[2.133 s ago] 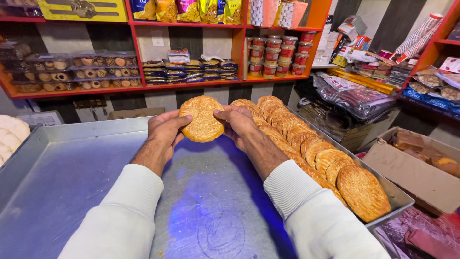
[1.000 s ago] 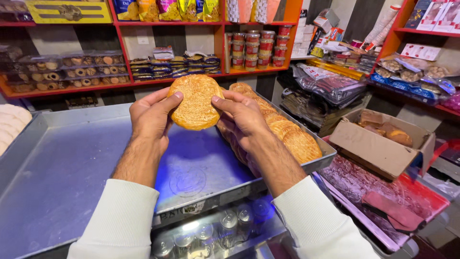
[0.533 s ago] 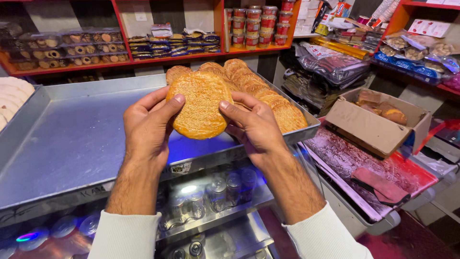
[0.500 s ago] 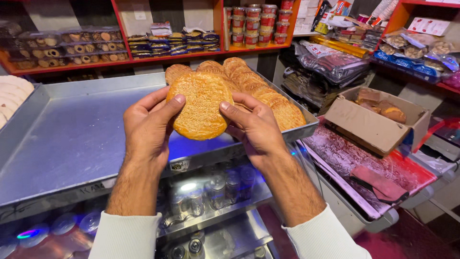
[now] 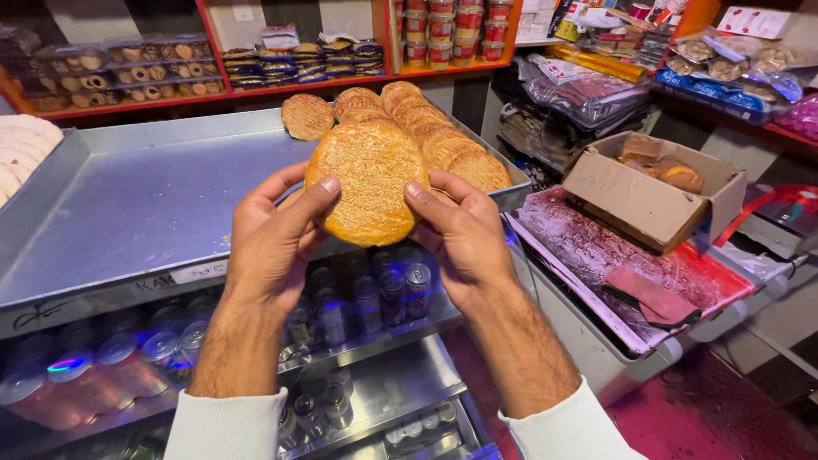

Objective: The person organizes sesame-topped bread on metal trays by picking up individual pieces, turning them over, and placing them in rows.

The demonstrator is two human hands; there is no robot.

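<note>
A round seeded flatbread is held upright, face toward the camera, slightly taller than wide, pinched between the closed fingers of the left hand and right hand. Red-lidded jars are ranged on the orange shelf behind; a brown cardboard box sits at right.

Pale flatbreads: cut off at left edge.
Drink cans: partly hidden beneath the metal tray.

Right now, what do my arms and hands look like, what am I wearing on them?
Both hands are bare: no gloves, rings or watch show on the left hand or the right hand. The forearms are bare and hairy, with white long sleeves pushed up toward the elbows.
</note>
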